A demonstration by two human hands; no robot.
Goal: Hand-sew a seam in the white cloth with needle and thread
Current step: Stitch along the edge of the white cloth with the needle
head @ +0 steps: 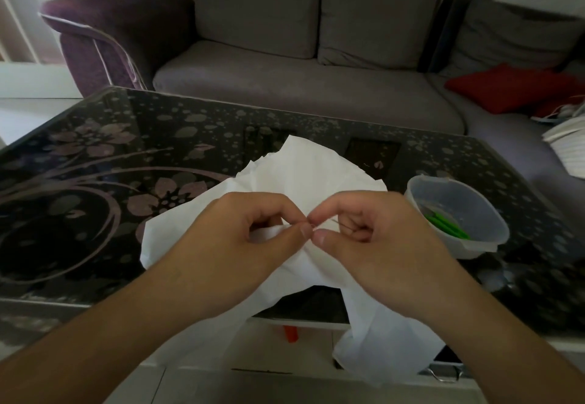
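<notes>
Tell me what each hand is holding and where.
Left hand pinches a fold of the white cloth; right hand pinches the needle near its left end.

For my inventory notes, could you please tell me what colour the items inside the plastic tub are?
Bright green, seen in the head view inside the plastic tub: items.
</notes>
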